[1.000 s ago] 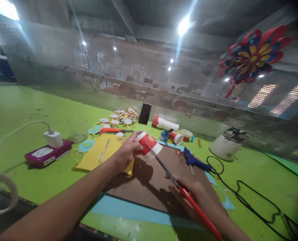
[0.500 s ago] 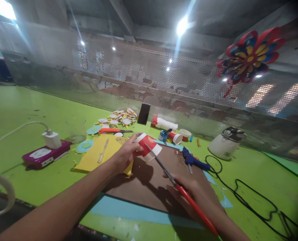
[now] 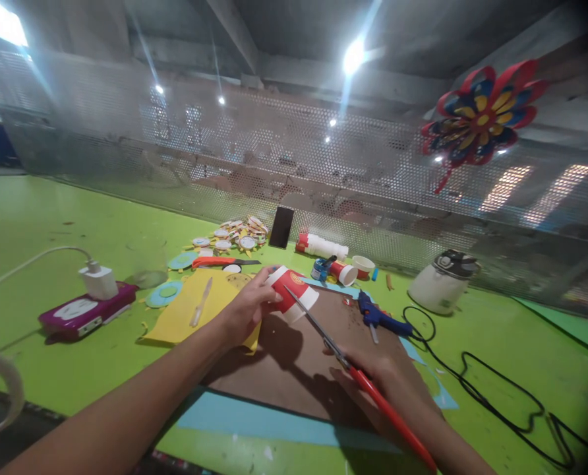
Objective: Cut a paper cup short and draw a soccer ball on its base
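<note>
My left hand (image 3: 248, 302) is closed on the side of a red and white paper cup (image 3: 294, 290), tilted above a brown board (image 3: 269, 369). Red-handled scissors (image 3: 341, 356) are in my right hand (image 3: 380, 376), fingers wrapped round the handles. Their blades reach up and left to the cup, the tip lying over its red printed wall. I cannot tell how far the blades are parted. Beneath my left wrist lies yellow paper (image 3: 175, 316) with a pale pen-like tool (image 3: 202, 300) on it.
A blue glue gun (image 3: 383, 320) with a black cable (image 3: 496, 399) lies on the right, near a white jar (image 3: 440, 287). Further back are stacked cups (image 3: 321, 245), a phone (image 3: 281, 227) and a pile of paper pieces (image 3: 237, 234). A purple power strip (image 3: 89, 310) sits left.
The camera view has shifted slightly. The cup has turned a little in my left hand, showing more of its printed side. Both hands keep their holds.
</note>
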### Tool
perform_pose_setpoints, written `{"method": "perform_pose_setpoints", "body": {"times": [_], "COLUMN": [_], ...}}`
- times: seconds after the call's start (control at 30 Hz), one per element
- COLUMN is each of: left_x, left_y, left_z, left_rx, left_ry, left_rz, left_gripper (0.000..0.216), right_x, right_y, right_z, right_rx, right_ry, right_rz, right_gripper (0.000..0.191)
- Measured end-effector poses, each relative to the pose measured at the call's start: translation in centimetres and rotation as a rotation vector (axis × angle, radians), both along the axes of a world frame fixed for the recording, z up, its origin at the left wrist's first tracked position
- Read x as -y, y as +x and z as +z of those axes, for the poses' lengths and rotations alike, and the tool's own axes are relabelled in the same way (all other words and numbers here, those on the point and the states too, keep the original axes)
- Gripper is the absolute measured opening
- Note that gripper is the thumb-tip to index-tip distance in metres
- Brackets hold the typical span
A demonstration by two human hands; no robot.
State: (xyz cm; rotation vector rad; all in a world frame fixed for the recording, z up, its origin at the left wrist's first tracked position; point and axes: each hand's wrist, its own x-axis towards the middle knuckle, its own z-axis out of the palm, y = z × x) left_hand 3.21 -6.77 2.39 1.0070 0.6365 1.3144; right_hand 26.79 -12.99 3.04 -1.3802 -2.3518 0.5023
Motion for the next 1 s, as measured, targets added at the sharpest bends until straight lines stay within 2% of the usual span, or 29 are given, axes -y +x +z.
{"method": "perform_pose_setpoints", "body": {"times": [0.17, 0.27, 0.47, 0.63, 0.73, 0.83, 1.0], "left_x": [-0.4, -0.8, -1.4, -1.8, -2.0, -2.2, -2.7], "left_y": [-0.8, -1.5, -2.4, -2.8, -2.9, -3.0, -3.2], "left_z": [-0.1, 0.0, 0.1, 0.0, 0.1, 0.5, 0.8], "left_rx": [0.025, 0.034, -0.040, -0.114, -0.130, -0.140, -0.091], "left_ry": [0.026, 0.009, 0.011, 0.010, 0.011, 0.038, 0.113], "left_rz": [-0.084, -0.108, -0.121, -0.093, -0.045, 0.059, 0.247], "left_gripper": [0.057, 0.054, 0.037, 0.032, 0.034, 0.036, 0.045], "right_x": [0.0, -0.1, -0.8, -1.6, -2.1, -2.4, -2.6], "right_y": [0.7, 1.0, 1.3, 2.2, 2.9, 3.8, 4.7], "right_z": [1.0, 1.0, 0.3, 0.1, 0.2, 0.8, 1.7], "right_rx": [0.054, 0.071, 0.044, -0.038, -0.057, -0.028, -0.015], "right_ry": [0.126, 0.151, 0.053, -0.049, -0.080, -0.101, -0.024], "right_rz": [0.024, 0.034, 0.096, 0.149, 0.150, 0.167, 0.107], "right_gripper": [0.028, 0.026, 0.029, 0.031, 0.037, 0.038, 0.035]}}
